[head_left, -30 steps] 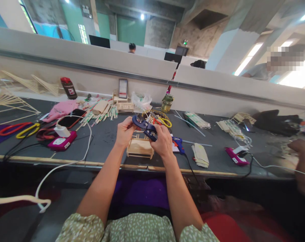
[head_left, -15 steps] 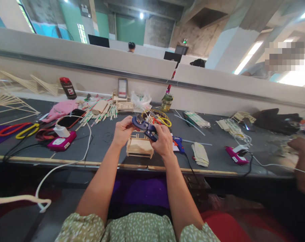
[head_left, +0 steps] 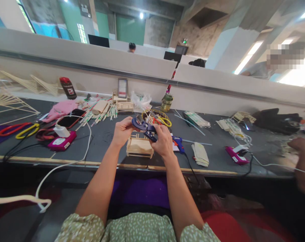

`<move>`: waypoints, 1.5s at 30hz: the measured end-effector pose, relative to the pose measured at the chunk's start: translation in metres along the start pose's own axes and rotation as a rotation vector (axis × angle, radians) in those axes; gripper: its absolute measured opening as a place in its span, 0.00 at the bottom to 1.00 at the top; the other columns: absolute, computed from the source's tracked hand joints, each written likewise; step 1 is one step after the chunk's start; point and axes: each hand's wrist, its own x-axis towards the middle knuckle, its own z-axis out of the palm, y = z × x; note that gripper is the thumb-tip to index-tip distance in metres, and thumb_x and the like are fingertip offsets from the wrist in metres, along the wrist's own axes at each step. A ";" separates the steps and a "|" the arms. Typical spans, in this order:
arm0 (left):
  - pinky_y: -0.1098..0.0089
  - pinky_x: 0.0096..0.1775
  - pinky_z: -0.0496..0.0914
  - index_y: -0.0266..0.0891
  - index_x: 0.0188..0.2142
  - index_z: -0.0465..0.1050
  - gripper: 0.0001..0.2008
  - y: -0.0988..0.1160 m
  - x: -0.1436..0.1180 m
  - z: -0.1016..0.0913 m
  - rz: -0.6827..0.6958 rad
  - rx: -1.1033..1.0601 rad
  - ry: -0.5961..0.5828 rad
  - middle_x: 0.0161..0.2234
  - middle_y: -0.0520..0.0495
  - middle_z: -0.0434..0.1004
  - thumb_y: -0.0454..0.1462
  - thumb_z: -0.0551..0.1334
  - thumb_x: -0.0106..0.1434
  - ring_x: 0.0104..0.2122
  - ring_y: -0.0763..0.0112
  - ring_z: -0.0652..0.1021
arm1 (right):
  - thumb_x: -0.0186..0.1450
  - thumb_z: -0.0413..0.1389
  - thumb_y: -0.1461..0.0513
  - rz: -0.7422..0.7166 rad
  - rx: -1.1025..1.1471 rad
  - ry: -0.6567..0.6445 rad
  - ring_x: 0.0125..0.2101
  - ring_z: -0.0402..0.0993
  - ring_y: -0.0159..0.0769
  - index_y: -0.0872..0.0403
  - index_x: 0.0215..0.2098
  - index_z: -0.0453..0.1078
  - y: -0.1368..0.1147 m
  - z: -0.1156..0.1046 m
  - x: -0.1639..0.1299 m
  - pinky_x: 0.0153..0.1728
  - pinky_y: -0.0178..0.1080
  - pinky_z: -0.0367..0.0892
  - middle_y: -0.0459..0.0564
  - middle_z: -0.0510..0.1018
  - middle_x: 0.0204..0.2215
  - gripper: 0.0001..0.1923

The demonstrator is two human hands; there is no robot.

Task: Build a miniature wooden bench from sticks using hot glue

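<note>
My right hand (head_left: pixel 163 139) is closed round the handles of a dark blue pipe cutter (head_left: pixel 142 126), held up over the table. At its curved jaw end, my left hand (head_left: pixel 123 131) is pinched shut; whatever thin piece lies between those fingers is too small to make out. Directly below the cutter stands a small bench-like model of wooden sticks (head_left: pixel 140 148), its back partly hidden by the tool and my hands. Behind the cutter is a round basket (head_left: pixel 152 117) of short stick pieces, with yellow-handled scissors (head_left: pixel 167 121) in it.
A blue glue gun (head_left: pixel 179 144) and folded cloth gloves (head_left: pixel 200 154) lie to the right. Leftward are a magenta power strip (head_left: pixel 61 141) with a white cable, a phone (head_left: pixel 72 119) and large scissors (head_left: pixel 28 131). Another person's hand (head_left: pixel 302 151) is at far right.
Both hands stay almost in place. The cutter's silver blade shows less above its jaw now, and the jaw seems slightly more closed.
</note>
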 end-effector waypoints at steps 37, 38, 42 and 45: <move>0.71 0.29 0.74 0.37 0.30 0.77 0.05 0.006 0.002 0.006 -0.199 -0.135 0.028 0.26 0.52 0.75 0.37 0.69 0.54 0.25 0.73 0.75 | 0.58 0.56 0.62 0.026 -0.039 -0.053 0.44 0.70 0.43 0.52 0.54 0.65 0.005 0.004 -0.001 0.43 0.39 0.66 0.54 0.74 0.42 0.25; 0.71 0.30 0.75 0.37 0.30 0.77 0.05 0.005 0.002 0.006 -0.195 -0.131 0.024 0.26 0.52 0.75 0.37 0.69 0.54 0.25 0.73 0.75 | 0.58 0.57 0.62 0.025 -0.037 -0.052 0.44 0.70 0.43 0.52 0.55 0.65 0.005 0.004 -0.001 0.44 0.39 0.66 0.54 0.74 0.42 0.25; 0.71 0.30 0.75 0.37 0.29 0.77 0.05 0.004 0.002 0.005 -0.183 -0.109 0.016 0.26 0.52 0.74 0.37 0.69 0.55 0.25 0.73 0.76 | 0.58 0.57 0.63 0.023 -0.035 -0.048 0.45 0.70 0.44 0.52 0.56 0.64 0.004 0.002 0.000 0.44 0.40 0.66 0.54 0.73 0.42 0.27; 0.71 0.30 0.75 0.37 0.29 0.77 0.05 0.003 0.002 0.005 -0.191 -0.106 0.023 0.26 0.52 0.74 0.37 0.69 0.55 0.25 0.73 0.76 | 0.58 0.57 0.63 0.015 -0.032 -0.050 0.46 0.69 0.44 0.53 0.55 0.65 0.003 0.000 0.001 0.45 0.41 0.66 0.55 0.73 0.43 0.26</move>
